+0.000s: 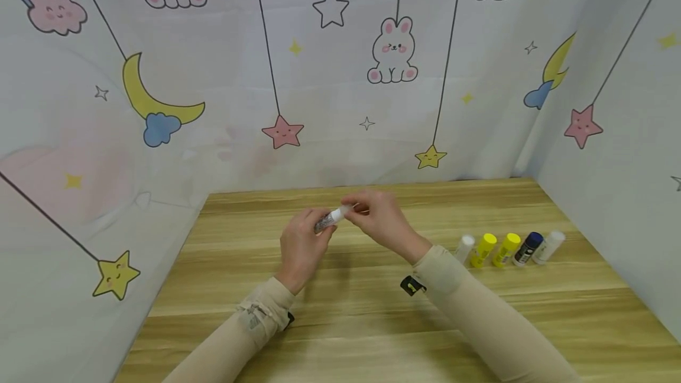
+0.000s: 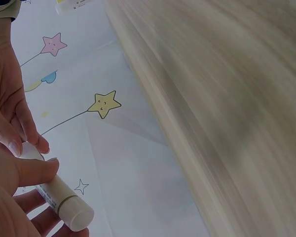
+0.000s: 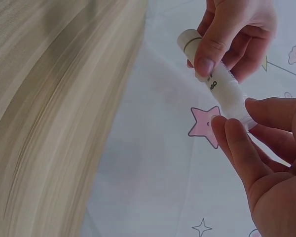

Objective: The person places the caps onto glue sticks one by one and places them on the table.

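Above the wooden table, my left hand (image 1: 304, 248) grips the body of a white glue stick (image 3: 223, 88), thumb on one side and fingers on the other. Dark print runs along its label. My right hand (image 1: 384, 221) pinches the stick's other end, where a translucent cap (image 3: 244, 117) shows between thumb and fingertips. In the head view the stick slants up to the right, from left hand to right. The left wrist view shows its rounded end (image 2: 78, 214) sticking out past the left thumb.
On the right of the wooden table (image 1: 340, 336) several glue sticks stand in a row: a white one (image 1: 466, 246), two yellow ones (image 1: 484, 250), a dark blue-capped one (image 1: 528, 249) and another white one (image 1: 549, 247). A printed cloth (image 1: 330, 87) hangs behind and at both sides.
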### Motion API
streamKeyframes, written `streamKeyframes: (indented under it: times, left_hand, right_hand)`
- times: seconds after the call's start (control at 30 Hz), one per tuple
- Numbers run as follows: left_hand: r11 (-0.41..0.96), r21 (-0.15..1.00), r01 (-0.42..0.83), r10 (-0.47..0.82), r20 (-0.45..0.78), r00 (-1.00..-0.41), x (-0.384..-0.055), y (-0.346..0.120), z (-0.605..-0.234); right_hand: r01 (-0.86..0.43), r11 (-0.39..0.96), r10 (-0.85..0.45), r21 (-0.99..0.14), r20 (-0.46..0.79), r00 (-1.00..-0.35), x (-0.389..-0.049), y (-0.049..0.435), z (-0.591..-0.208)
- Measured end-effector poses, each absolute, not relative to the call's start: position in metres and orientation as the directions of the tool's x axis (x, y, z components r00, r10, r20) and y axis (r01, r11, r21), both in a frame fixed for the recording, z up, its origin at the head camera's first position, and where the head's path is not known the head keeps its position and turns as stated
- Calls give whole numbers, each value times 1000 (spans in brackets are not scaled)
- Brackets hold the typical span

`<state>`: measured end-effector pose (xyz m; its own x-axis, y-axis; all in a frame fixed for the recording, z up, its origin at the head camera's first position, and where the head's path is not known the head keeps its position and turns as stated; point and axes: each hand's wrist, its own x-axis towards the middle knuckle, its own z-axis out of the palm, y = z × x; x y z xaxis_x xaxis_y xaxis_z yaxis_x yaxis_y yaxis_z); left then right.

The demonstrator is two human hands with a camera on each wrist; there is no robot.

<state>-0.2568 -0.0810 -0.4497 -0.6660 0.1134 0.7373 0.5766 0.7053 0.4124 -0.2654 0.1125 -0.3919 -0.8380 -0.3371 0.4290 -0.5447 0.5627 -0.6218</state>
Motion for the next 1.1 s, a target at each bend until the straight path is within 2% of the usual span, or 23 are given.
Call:
streamKeyframes:
  times: [0.13,0.6,1.1]
  left_hand:
    - [710,414,569,111,732,-672,-256,-80,-450]
    - [716,369,592,119,772,-624,-255,-77,-450]
    - [717,343,607,146,777,-612,-254,-75,-453]
  right_hand:
    - [-547,566,-343,-616,428,-836,-264,112,-392]
    - [-604,552,-384,-575,468,-796,-264,112,-395]
    - [-588,568,-398,-576,432,-809,-263,111,-397]
